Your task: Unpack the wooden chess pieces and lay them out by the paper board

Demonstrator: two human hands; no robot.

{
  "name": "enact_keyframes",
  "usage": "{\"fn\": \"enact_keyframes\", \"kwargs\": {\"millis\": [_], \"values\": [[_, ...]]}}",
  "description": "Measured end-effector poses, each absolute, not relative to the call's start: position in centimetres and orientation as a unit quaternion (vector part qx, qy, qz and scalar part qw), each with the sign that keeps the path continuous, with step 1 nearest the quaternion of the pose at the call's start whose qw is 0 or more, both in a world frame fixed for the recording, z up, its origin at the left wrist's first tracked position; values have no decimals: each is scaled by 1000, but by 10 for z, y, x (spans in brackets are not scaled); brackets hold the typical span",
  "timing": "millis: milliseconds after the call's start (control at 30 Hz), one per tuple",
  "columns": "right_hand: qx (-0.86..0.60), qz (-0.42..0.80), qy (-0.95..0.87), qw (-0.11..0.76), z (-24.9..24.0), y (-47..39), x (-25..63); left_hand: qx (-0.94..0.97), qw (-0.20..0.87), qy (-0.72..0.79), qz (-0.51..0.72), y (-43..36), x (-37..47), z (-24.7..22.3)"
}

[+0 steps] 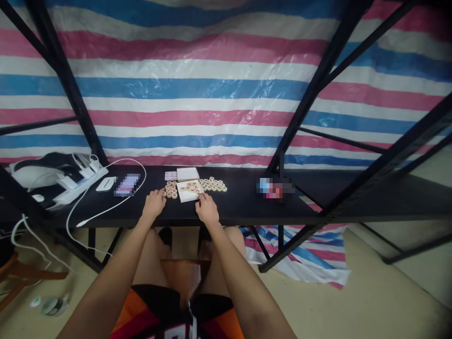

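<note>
Just below frame centre I see two clusters of Chinese chess pieces (pixel 214 185) out on the surface (pixel 236 207), others remaining in the white box (pixel 187 197) — my left hand (pixel 154 204) at the left cluster (pixel 172 189), right hand (pixel 207 207) by the box's edge — though whether either grip holds anything, I cannot tell.

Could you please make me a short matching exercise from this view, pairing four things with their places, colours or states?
Column one:
1. left hand
2. right hand
3. power strip
4. tabletop

Column two:
A. black
B. at the near right corner of the white box with pieces in it
C. has white plugs in it
D. beside the Chinese chess pieces left of that box

Right pairs: 1-D, 2-B, 3-C, 4-A.
</note>
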State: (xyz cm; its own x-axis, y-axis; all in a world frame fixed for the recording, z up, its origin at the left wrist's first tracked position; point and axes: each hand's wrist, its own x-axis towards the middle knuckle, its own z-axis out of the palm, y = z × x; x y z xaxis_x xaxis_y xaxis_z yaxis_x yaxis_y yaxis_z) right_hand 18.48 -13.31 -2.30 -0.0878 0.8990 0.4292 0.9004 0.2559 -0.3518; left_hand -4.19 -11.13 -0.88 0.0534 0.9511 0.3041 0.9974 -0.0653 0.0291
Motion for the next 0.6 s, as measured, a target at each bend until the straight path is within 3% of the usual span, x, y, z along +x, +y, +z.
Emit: {"fn": "enact_keyframes", "kwargs": {"millis": [600], "values": [[-594,-6,-747,299,-23,-133,188,-719,90,-680,-117,-108,-43,-8]]}}
